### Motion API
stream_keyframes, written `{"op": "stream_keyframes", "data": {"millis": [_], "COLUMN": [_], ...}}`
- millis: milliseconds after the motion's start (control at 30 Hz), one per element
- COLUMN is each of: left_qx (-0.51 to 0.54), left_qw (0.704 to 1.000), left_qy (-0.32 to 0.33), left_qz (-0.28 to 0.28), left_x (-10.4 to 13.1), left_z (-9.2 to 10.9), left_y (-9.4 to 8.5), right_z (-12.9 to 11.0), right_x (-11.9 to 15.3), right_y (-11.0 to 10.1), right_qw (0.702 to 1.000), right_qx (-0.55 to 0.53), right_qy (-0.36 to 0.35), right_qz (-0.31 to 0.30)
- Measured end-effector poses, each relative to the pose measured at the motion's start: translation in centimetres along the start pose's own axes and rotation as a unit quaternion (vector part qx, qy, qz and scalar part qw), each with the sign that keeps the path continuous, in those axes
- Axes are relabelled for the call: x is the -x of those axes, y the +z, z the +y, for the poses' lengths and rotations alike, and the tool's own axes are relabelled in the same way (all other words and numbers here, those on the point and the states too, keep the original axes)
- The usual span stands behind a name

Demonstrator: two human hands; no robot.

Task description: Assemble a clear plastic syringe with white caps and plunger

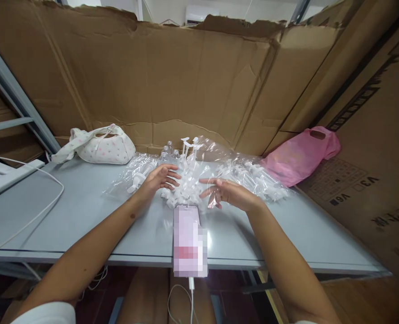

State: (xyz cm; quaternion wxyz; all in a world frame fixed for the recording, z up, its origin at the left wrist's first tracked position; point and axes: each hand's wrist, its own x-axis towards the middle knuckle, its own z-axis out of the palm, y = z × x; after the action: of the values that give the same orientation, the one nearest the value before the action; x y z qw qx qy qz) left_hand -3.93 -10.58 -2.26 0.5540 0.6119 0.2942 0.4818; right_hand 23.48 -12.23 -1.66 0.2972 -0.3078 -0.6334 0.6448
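— How do things lie on the grey flat worktop (pixel 67 216)?
— A heap of small white plastic pump nozzles (pixel 186 189) sits mid-worktop on crinkled clear bags (pixel 253 173).
— And the grip?
— The left hand (pixel 160 177) and right hand (pixel 228 192) are both released, fingers spread. A careless sweep could scatter nozzles.

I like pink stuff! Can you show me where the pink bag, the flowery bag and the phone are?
pink bag (pixel 298 158): head view, middle of its crinkled side.
flowery bag (pixel 106 146): head view, front of its body.
phone (pixel 190 240): head view, centre of its blurred face.
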Motion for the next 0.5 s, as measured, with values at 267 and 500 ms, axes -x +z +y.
{"op": "stream_keyframes", "data": {"millis": [267, 500], "left_qx": [0.009, -0.025], "left_qw": [0.998, 0.997], "left_qy": [-0.017, -0.049], "left_qz": [0.066, 0.051], "left_x": [0.6, 0.8], "left_z": [0.7, 0.7], "left_y": [1.5, 2.1], "right_z": [-0.2, 0.7], "right_x": [0.0, -0.8], "right_y": [1.4, 1.4], "right_qw": [0.974, 0.985], "right_qx": [0.159, 0.078], "right_qy": [0.085, -0.025], "right_qz": [-0.136, 0.155]}}
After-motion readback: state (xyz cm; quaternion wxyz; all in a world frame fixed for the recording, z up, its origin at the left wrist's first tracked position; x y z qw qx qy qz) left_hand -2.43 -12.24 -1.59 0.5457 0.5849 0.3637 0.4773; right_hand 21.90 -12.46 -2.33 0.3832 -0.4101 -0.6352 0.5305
